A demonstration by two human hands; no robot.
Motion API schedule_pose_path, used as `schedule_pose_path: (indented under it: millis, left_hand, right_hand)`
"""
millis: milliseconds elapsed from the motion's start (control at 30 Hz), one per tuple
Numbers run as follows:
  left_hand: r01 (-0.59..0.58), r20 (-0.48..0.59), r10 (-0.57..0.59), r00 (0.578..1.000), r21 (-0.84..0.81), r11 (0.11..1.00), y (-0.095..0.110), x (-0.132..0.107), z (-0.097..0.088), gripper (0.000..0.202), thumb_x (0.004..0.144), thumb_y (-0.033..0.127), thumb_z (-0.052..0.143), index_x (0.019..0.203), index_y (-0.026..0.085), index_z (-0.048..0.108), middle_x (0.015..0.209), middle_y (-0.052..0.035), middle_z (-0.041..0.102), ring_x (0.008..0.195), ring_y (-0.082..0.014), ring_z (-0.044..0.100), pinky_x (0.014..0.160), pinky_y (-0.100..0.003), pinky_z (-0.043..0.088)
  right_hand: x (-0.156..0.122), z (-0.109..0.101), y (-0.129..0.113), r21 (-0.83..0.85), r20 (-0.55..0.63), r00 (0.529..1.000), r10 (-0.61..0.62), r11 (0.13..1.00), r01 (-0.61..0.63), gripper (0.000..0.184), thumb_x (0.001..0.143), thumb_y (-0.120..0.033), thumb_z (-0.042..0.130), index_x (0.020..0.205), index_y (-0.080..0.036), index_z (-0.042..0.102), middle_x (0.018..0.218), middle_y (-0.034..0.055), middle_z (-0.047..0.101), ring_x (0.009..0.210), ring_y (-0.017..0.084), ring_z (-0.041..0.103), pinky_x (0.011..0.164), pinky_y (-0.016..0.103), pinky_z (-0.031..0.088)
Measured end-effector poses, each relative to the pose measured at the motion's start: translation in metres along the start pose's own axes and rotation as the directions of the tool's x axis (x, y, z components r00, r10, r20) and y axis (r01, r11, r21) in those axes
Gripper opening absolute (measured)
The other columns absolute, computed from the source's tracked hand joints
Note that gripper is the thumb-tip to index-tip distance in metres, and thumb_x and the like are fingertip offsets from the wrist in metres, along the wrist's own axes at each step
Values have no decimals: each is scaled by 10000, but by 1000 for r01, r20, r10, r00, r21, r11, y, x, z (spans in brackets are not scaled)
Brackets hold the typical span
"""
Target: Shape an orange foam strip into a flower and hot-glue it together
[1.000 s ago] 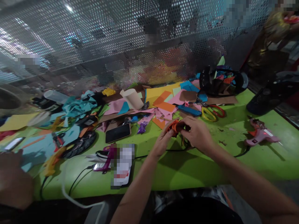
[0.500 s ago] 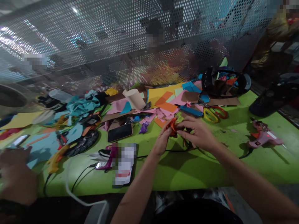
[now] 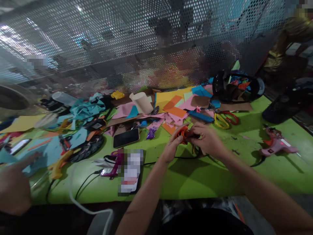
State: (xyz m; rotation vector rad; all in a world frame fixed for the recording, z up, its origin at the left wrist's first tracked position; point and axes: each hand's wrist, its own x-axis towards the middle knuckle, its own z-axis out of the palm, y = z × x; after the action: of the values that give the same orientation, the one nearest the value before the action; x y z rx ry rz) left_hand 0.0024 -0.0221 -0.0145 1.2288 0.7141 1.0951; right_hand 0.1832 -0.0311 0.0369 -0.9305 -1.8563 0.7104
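Curled orange paper piece [image 3: 182, 131] between left hand [image 3: 170, 150] and right hand [image 3: 207, 138]

The paper piece lies just right of the frame's centre, raised above the green bench [image 3: 186, 189]. At its left, the grip of the left hand clasps it, thumb across the near side. At its right, the grip of the right hand is drawn in, fingertips against the paper's edge; from where I stand, I cannot tell whether they pinch it or merely touch.

Handling, in my judgement: the left hand should bear the piece firmly enough to stop turning, yet lightly enough not to crush the curls, while the right works with the fingertips alone, one layer at a time.

Orientation: the layered edges face upward, toward the top of the frame. No clear long axis can be read, since the visible part is squat and roundish and fingers cover the rest.

Surroundings: scissors [image 3: 222, 127] with yellow and red handles lie up and right of the hands; a pink glue gun [image 3: 276, 148], its cord attached, occupies the right of the frame.
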Motion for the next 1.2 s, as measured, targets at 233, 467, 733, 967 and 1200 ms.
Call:
schedule_pose_path:
  millis: [233,467,733,967,1200]
  left_hand:
    - [-30,-15,31,999,39,999,5,-1,2,431,843,408,671,1252,273,664,1404,-47,596,1248,-256,535,942,-303,463]
    - [-24,-15,25,1000,24,999,5,0,1,421,833,437,654,1196,230,706,1276,-80,670,996,-223,624,741,-280,504]
    - [-19,-34,20,999,40,999,6,0,0,442,824,435,651,1206,219,700,1260,-80,666,985,-219,619,748,-274,507]
    - [-16,6,16,1000,90,996,6,0,0,413,830,411,656,1210,256,703,1308,-63,661,1173,-271,579,915,-334,485]
    - [-51,76,39,996,153,987,12,0,0,403,847,358,640,1236,268,694,1341,-46,647,1298,-289,514,1122,-401,353]
  right_hand:
    - [2,-5,-5,36,52,998,19,999,-21,88,846,-209,673,791,-203,742,807,38,677,786,180,643,695,276,478]
    - [2,-7,-10,216,57,979,198,954,-206,145,876,-290,611,822,-182,692,815,37,701,785,181,645,725,299,495]
    - [1,-4,-7,165,-36,959,280,948,-270,173,833,-329,621,752,-178,600,680,-9,600,639,129,534,586,245,413]
    - [-3,-1,-5,50,13,945,328,943,-328,141,823,-301,629,803,-173,684,720,13,696,667,163,618,572,244,414]
    - [-2,-4,-8,-131,-10,960,281,951,-280,82,771,-192,618,774,-157,692,688,20,685,613,167,594,546,256,373]
